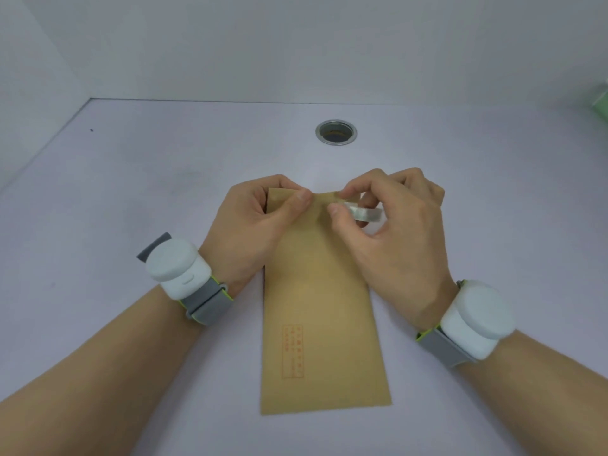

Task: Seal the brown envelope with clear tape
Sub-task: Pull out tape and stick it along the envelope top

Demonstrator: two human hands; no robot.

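Both your hands at envelope top: left hand pinches flap, right hand grips tape roll.

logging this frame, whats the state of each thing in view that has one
envelope: flat on the table, far end held down by both hands
tape: clear roll, off the table, in the right hand at the envelope's far end
left hand: pinching the far left corner of the envelope
right hand: gripping the tape
grommet: open hole in the table, uncovered
wrist units: strapped on, one per wrist
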